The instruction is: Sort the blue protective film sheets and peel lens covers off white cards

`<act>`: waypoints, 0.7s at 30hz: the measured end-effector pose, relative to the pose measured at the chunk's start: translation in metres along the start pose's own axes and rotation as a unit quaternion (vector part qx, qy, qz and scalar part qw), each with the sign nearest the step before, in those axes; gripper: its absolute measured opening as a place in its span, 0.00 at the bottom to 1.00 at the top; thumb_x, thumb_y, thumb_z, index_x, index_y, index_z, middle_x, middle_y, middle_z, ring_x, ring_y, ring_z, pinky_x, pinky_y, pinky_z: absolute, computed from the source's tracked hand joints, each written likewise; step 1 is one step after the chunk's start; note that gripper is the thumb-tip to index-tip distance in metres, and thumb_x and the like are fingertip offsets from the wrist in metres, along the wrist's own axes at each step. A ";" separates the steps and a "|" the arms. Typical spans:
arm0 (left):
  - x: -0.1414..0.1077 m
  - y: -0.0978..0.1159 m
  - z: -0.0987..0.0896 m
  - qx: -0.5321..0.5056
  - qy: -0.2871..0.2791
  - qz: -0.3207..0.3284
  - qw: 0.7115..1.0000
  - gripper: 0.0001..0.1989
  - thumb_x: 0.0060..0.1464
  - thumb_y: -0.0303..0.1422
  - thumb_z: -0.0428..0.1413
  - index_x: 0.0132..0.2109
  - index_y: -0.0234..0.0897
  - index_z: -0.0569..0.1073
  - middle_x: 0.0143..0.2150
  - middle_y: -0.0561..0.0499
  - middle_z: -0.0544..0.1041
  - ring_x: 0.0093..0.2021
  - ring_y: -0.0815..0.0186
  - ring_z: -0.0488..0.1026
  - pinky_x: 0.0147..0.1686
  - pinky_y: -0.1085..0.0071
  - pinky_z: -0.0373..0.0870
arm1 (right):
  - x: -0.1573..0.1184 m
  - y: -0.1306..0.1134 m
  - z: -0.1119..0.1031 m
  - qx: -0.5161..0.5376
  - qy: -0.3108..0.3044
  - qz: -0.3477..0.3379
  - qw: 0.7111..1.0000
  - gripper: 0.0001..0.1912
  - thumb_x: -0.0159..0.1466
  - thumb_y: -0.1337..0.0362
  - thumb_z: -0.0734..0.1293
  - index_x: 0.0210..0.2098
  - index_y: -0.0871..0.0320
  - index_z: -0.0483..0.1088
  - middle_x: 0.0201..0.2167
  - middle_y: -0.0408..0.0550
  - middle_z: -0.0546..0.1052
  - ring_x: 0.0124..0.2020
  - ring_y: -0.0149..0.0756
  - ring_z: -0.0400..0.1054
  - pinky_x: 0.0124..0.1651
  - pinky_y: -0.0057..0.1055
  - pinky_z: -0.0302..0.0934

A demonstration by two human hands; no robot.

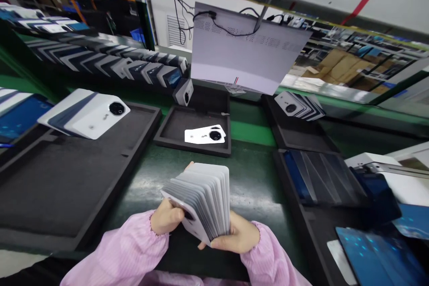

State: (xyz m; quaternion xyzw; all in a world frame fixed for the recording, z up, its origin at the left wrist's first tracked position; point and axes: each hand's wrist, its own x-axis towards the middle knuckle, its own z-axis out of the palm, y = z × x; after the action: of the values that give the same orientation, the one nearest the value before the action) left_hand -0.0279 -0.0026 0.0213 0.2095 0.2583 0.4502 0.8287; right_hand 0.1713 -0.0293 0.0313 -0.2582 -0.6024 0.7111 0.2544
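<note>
Between my two hands is a fanned stack of pale phone back covers (204,196), raised above the green bench. My left hand (167,216) grips the stack's left side, its thumb beside a dark camera opening on the nearest cover. With its thumb along the bottom edge, my right hand (236,234) holds the lower right corner; most of its fingers are hidden behind the stack. Beyond them, a small black foam tray (174,136) carries a couple of white phone back covers (204,135) with round dark camera rings.
On the left, a large black tray (67,183) bears fanned white covers (97,116). Rows of covers (110,62) stand behind. To the right are dark blue panels (325,178), blue sheets (382,250) and another cover stack (298,106). A white light panel (248,49) hangs ahead.
</note>
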 end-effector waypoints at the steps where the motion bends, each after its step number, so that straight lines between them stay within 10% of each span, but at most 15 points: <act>1: 0.000 0.001 0.002 0.016 -0.008 0.019 1.000 0.44 0.28 0.40 0.69 0.57 0.44 0.67 0.48 0.44 0.77 0.54 0.42 0.67 0.50 0.50 0.67 | 0.001 0.002 0.000 0.015 0.001 0.001 1.000 0.19 0.59 0.60 0.67 0.47 0.65 0.68 0.34 0.54 0.78 0.38 0.39 0.74 0.43 0.36 0.68; 7: 0.011 0.004 0.010 0.037 -0.060 0.085 0.994 0.41 0.38 0.43 0.65 0.60 0.41 0.63 0.51 0.43 0.75 0.56 0.46 0.65 0.55 0.52 0.61 | 0.004 0.001 -0.003 0.103 -0.002 0.019 0.995 0.27 0.56 0.58 0.70 0.52 0.62 0.64 0.40 0.54 0.75 0.36 0.39 0.74 0.39 0.36 0.69; 14: 0.015 -0.002 0.010 -0.005 -0.023 0.087 0.996 0.37 0.39 0.43 0.65 0.57 0.41 0.66 0.48 0.44 0.77 0.56 0.48 0.66 0.57 0.54 0.58 | 0.006 -0.018 -0.002 0.038 0.052 -0.011 0.998 0.39 0.53 0.58 0.73 0.60 0.56 0.55 0.57 0.55 0.64 0.59 0.49 0.58 0.59 0.47 0.52; 21: 0.018 -0.002 0.011 -0.041 -0.008 0.045 0.998 0.28 0.44 0.41 0.63 0.53 0.39 0.70 0.40 0.45 0.79 0.49 0.50 0.72 0.53 0.54 0.63 | 0.007 -0.011 0.001 0.058 0.084 0.011 0.995 0.35 0.52 0.60 0.73 0.56 0.56 0.59 0.52 0.53 0.70 0.50 0.44 0.66 0.51 0.40 0.60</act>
State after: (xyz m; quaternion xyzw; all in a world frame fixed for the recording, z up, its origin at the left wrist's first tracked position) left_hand -0.0114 0.0100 0.0247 0.1902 0.2234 0.4960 0.8173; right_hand 0.1656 -0.0240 0.0423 -0.3086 -0.5341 0.7234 0.3103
